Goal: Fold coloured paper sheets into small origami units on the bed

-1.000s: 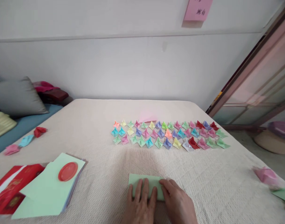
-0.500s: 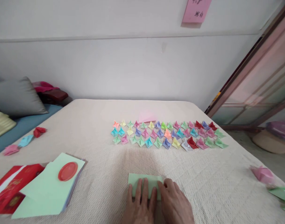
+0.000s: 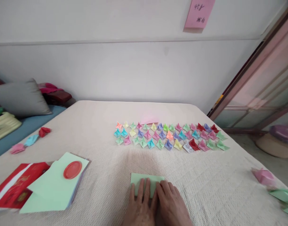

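Note:
A sheet of pale green paper [image 3: 152,178], folded to a small rectangle, lies on the cloth-covered surface close in front of me. My left hand [image 3: 139,205] rests flat on it, fingers spread and pointing away. Beside it, my right hand [image 3: 173,202] presses on the paper's right-hand part, its fingers close together and slightly bent, the fingertips near my left hand. The near edge of the paper is hidden under both hands.
Several rows of small folded paper boats [image 3: 168,144] stand farther back. At left lie green paper sheets [image 3: 49,194] topped by a red round lid [image 3: 72,169], and a red packet [image 3: 19,185]. Folded pink paper [image 3: 264,176] sits by the right edge.
My right hand has slid left and nearer along the paper, closer to my left hand. My left hand stays flat on the paper. The view has tilted slightly.

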`<state>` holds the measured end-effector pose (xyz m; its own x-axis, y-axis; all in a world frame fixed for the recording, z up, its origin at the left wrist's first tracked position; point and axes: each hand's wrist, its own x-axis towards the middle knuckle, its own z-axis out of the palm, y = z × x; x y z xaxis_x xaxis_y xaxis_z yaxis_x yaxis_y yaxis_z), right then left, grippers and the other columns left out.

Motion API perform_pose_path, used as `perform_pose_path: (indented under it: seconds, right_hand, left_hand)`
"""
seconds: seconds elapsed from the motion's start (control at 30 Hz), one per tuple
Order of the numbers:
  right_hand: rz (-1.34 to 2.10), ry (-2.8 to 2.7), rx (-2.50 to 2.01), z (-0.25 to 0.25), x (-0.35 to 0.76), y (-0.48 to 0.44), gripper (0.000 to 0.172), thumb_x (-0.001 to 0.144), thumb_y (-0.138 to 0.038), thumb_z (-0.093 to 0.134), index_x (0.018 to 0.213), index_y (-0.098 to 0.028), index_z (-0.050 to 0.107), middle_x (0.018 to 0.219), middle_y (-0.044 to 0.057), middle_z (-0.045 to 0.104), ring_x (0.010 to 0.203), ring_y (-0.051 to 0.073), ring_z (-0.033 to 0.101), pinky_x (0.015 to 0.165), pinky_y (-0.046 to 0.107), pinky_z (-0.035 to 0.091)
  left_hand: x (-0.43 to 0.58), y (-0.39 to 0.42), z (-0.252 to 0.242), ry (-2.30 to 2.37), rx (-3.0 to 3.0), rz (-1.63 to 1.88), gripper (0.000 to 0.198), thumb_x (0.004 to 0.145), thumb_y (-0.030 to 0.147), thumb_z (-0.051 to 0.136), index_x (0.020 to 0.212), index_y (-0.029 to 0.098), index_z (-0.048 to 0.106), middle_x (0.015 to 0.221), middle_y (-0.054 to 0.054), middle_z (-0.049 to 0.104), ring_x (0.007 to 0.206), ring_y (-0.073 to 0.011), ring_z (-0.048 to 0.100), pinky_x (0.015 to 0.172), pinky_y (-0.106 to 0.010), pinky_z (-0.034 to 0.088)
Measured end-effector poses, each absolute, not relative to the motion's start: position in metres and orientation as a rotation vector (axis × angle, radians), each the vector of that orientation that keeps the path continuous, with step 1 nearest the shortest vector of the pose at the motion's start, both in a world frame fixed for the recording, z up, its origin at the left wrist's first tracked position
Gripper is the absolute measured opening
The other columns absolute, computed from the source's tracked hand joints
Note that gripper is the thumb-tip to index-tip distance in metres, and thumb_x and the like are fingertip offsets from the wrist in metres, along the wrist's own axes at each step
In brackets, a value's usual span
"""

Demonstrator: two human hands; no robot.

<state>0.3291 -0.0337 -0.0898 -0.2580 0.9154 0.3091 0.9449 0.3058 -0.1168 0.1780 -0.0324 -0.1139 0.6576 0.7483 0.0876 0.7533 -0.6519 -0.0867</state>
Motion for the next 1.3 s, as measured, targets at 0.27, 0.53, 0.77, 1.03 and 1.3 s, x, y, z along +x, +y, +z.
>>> perform_pose_path:
  seconds: [0.27,0.53,0.77,1.03,1.3]
  right_hand:
    - [0.011,-2.295,-1.729,-0.089,0.329,-0.033,0.029,0.074,0.007,0.040,0.081,-0.018,0.053,0.080,0.008,0.059,0.067,0.020,0.059,0.059,0.031,0.050]
    - [-0.027,-2.244,-1.945,-0.076,0.319,-0.030,0.010,0.081,-0.025,0.061,0.083,-0.020,0.054,0.083,0.007,0.059,0.072,0.027,0.061,0.062,0.039,0.045]
    - [0.177,-2.116,-2.080,-0.058,0.312,-0.028,0.019,0.076,-0.033,0.064,0.088,-0.021,0.055,0.089,0.007,0.060,0.082,0.028,0.060,0.068,0.040,0.038]
    - [0.581,-2.084,-1.969,-0.046,0.345,-0.018,0.028,0.066,-0.011,0.053,0.091,-0.023,0.057,0.096,0.003,0.060,0.087,0.022,0.058,0.069,0.031,0.034]
    - [0.675,-2.134,-1.829,-0.051,0.356,-0.013,0.036,0.058,-0.007,0.048,0.089,-0.023,0.057,0.092,0.001,0.059,0.083,0.018,0.056,0.067,0.027,0.033]
  left_hand:
    - [0.171,-0.032,-0.110,-1.213,-2.809,-0.048,0.068,0.085,0.017,0.038,0.148,0.024,0.013,0.147,-0.012,0.036,0.131,-0.0363,0.034,0.094,-0.060,0.033]
    - [0.154,-0.038,-0.086,-1.238,-2.832,0.125,0.046,0.090,0.025,0.036,0.133,0.014,0.050,0.134,-0.015,0.054,0.119,-0.0335,0.050,0.091,-0.050,0.040]
    - [0.148,-0.034,-0.060,-1.424,-2.870,0.181,0.044,0.090,0.031,0.042,0.124,0.009,0.059,0.128,-0.022,0.056,0.115,-0.0341,0.052,0.096,-0.051,0.036]
    - [0.166,-0.009,-0.031,-1.819,-2.889,0.088,0.022,0.085,0.028,0.051,0.093,0.017,0.069,0.096,-0.009,0.066,0.092,-0.0282,0.058,0.084,-0.046,0.041]
    - [0.161,0.006,-0.034,-2.066,-2.835,-0.057,0.016,0.078,0.020,0.056,0.092,0.018,0.062,0.098,-0.006,0.058,0.092,-0.0252,0.054,0.078,-0.037,0.036]
